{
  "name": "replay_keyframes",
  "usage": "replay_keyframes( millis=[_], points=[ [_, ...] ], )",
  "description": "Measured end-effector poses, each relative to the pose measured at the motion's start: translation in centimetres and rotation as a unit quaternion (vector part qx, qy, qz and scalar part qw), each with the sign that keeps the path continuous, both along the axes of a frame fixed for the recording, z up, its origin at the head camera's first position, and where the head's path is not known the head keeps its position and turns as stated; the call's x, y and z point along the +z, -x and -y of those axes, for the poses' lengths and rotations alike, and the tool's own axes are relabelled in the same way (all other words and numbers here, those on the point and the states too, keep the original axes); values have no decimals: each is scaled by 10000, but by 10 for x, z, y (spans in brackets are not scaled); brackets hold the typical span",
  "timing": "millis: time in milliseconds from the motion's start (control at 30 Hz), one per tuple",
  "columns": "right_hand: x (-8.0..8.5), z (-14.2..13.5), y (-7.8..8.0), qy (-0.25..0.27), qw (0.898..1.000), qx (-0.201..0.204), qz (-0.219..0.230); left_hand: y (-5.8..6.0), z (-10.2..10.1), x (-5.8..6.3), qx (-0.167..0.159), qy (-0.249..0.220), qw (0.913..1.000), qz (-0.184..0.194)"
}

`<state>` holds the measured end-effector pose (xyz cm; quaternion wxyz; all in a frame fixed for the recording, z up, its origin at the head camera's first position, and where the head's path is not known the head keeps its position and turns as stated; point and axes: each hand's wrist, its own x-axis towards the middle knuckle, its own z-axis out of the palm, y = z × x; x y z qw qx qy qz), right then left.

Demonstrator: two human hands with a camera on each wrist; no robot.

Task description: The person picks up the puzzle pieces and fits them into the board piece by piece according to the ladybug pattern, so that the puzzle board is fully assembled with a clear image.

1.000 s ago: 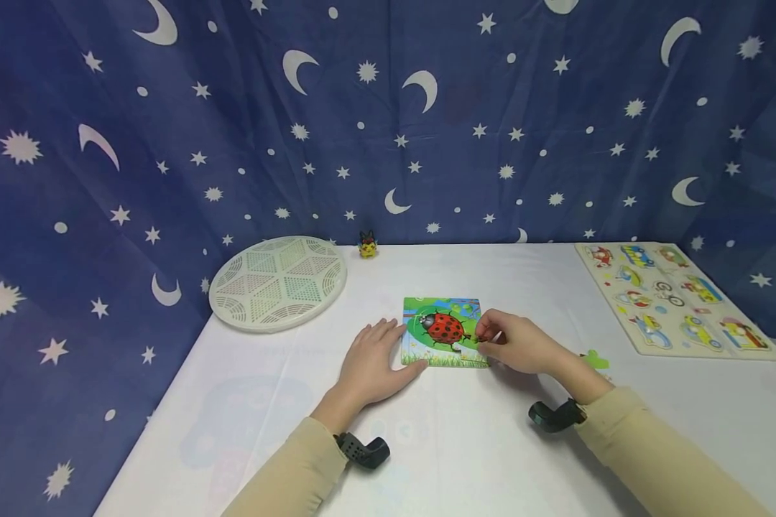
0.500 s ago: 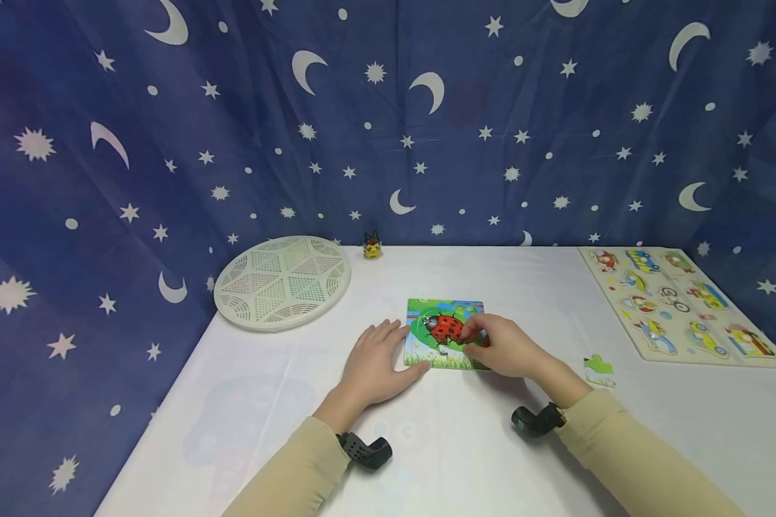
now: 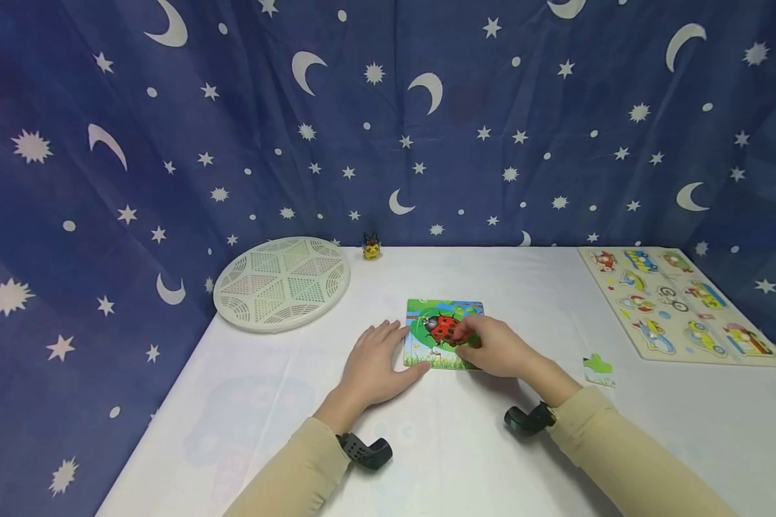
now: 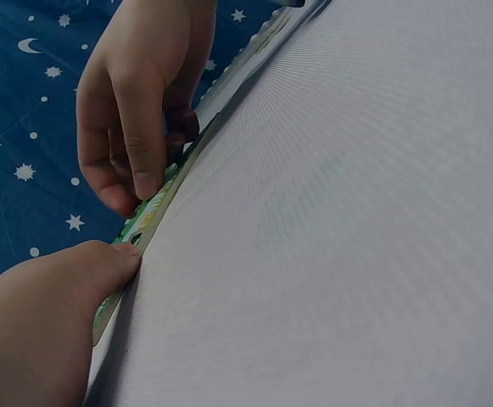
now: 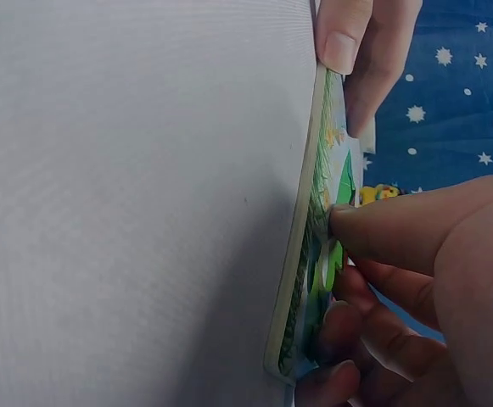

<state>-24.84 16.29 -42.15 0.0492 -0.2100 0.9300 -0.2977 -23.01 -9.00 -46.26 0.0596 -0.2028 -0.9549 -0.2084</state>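
A square ladybug jigsaw puzzle (image 3: 427,359) lies on the white table in front of me. My left hand (image 3: 373,370) rests at its left side, fingers stretched along the edge and thumb (image 4: 114,261) on the near corner. Over the puzzle's right half, my right hand (image 3: 494,347) pinches a puzzle piece (image 5: 335,257) between thumb and fingers, low against the picture. Most of that piece is hidden by the fingers. A gap shows beneath the ladybug. One loose green and white puzzle piece (image 3: 598,369) lies on the table, right of the puzzle.
A round pale lattice tray (image 3: 281,283) stands at the back left. Beside it is a small yellow figurine (image 3: 371,248). A wooden peg board with vehicle pictures (image 3: 679,305) lies at the right. A blue star-patterned curtain (image 3: 465,172) hangs behind the table.
My right hand has moved left from the puzzle's right edge onto the picture, bringing the piece along. The loose piece now shows fully. My left hand has stayed at the left edge.
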Motion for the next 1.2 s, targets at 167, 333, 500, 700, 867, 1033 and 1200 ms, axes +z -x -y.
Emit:
replay_keyframes(
  millis=[167, 333, 500, 700, 867, 1033, 1200],
  points=[
    [0, 4, 0, -144, 9998, 64, -107, 1, 0, -2, 30, 2, 10000, 41],
    [1, 7, 0, -130, 9999, 45, -102, 1, 1, -1, 29, 2, 10000, 31],
    [0, 9, 1, -135, 9999, -29, -72, 0, 1, -1, 34, -9, 10000, 26],
    [-1, 7, 0, -137, 9998, -93, -77, -1, 0, -1, 2, -80, 10000, 10],
    [1, 0, -1, 47, 10000, -39, 49, -1, 0, 0, 0, -67, 10000, 32],
    [3, -13, -1, 115, 9998, -100, 162, -1, 0, 1, -10, -39, 10000, 36],
    [5, -28, -2, 153, 9991, -185, 342, -1, -1, 1, -30, -60, 10000, -18]
  ],
)
